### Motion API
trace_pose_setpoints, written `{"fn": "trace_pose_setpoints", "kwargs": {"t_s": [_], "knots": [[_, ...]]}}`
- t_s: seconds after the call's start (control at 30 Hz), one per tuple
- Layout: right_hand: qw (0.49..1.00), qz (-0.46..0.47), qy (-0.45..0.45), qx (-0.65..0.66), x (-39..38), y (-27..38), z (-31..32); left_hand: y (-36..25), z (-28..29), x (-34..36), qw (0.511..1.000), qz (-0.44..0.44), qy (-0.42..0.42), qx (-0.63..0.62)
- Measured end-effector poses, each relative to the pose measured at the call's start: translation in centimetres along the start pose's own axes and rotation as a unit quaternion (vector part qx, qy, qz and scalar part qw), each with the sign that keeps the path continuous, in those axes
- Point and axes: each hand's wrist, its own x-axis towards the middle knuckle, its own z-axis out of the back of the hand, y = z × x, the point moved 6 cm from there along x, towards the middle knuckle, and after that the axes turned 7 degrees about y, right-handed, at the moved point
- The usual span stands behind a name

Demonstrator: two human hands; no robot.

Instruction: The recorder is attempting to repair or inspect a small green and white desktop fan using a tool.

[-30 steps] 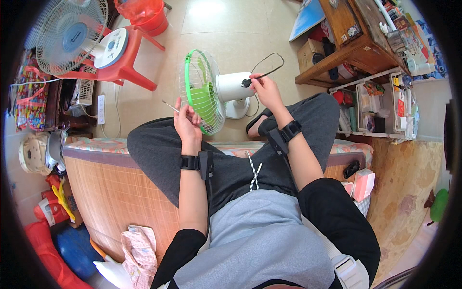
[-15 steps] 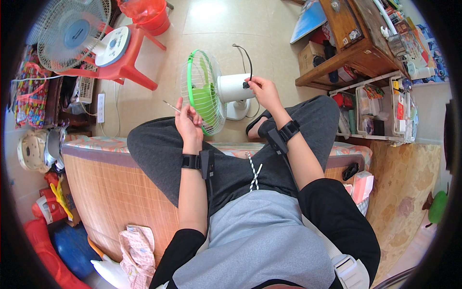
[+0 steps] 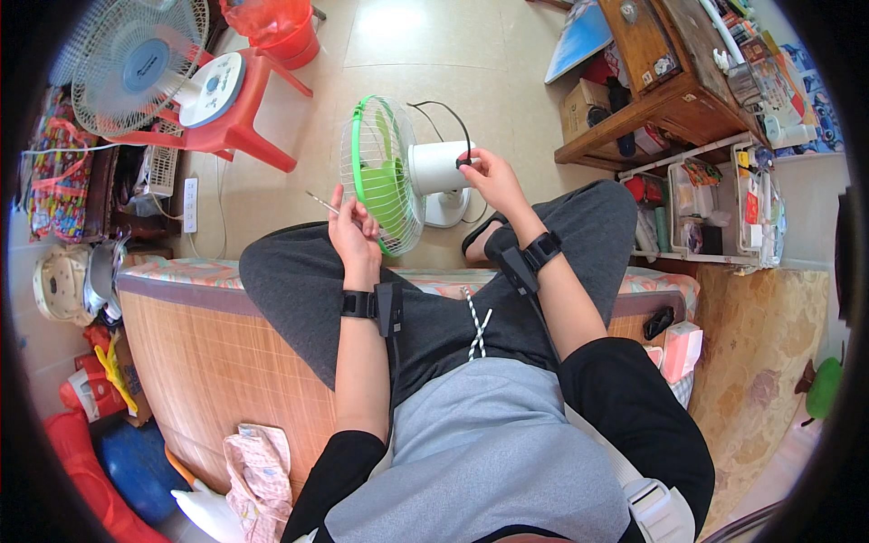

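Note:
A small fan with a green-rimmed wire cage, green blades and a white motor housing stands on its white base on the floor before my knees. My right hand pinches the end of a black cord at a small black fitting on the housing's rear. The cord arches up and over behind the housing. Left of the cage, my left hand is palm up with curled fingers, holding a thin metal rod like a screwdriver shaft; its other end is hidden in the hand.
A larger fan stands on a red plastic stool at the far left, near a red bucket. A white power strip is below it. At right are a wooden cabinet and a white rack.
My right hand has shifted slightly down and left, and the loop of black cord has swung left and lower. My left hand and the rod have hardly moved.

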Motion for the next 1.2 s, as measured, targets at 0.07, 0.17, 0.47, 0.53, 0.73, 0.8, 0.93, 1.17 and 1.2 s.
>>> {"fn": "trace_pose_setpoints", "kwargs": {"t_s": [0.07, 0.17, 0.47, 0.53, 0.73, 0.8, 0.93, 1.17, 1.2], "knots": [[0.998, 0.016, -0.001, 0.053, -0.2, -0.7, 0.0, 0.0, -0.1, 0.1, 1.000, -0.012, 0.007, -0.008], [0.989, 0.014, 0.004, 0.147, -0.7, -0.4, 0.2, -0.3, -0.4, -0.1, 0.999, -0.042, 0.006, -0.003], [0.971, 0.087, -0.064, 0.213, -1.5, 4.5, 2.7, -0.3, -1.4, -0.6, 0.997, -0.061, 0.014, 0.050], [0.976, 0.118, -0.010, 0.182, -2.0, 6.6, 2.4, -0.1, -1.6, -0.6, 0.996, -0.052, 0.052, 0.044], [0.954, 0.077, 0.277, 0.083, -4.2, 9.0, -1.6, 0.7, -5.0, -2.0, 0.973, 0.026, 0.201, 0.108], [0.918, 0.044, 0.393, -0.017, -5.3, 8.7, -3.4, 1.8, -6.0, -2.8, 0.951, 0.095, 0.260, 0.139], [0.894, -0.011, 0.424, -0.145, -5.9, 6.7, -4.9, 2.1, -6.9, -3.9, 0.931, 0.142, 0.321, 0.094], [0.888, -0.100, 0.372, -0.252, -5.3, -2.3, -3.8, 2.1, -6.3, -3.7, 0.934, 0.109, 0.320, 0.116], [0.886, -0.118, 0.366, -0.260, -5.4, -3.4, -3.6, 2.2, -6.4, -3.7, 0.930, 0.118, 0.329, 0.115]]}}
